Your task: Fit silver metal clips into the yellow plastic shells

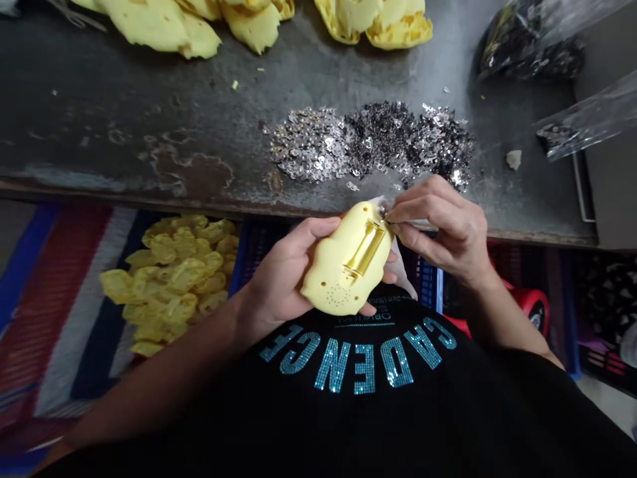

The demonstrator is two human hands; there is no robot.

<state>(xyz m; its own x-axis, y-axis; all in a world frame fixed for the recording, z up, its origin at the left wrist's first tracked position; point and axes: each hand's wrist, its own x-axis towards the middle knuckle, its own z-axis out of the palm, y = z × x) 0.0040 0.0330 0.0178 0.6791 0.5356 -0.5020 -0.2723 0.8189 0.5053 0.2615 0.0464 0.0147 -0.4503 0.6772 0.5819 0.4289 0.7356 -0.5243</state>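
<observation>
Right fingers point(424, 211) pinch what seems a tiny metal part point(382, 212); left hand point(284, 272) grips a rounded yellow plastic shell point(332, 262) by the dark desk's point(239, 113) near edge. Likely fitting, needing careful alignment.

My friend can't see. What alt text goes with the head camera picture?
A person's left hand holds a yellow plastic shell with a battery slot and speaker holes while the right hand pinches near its upper edge. Silvery metal pieces lie heaped on the dark table beyond, and yellow parts are piled at lower left.
</observation>
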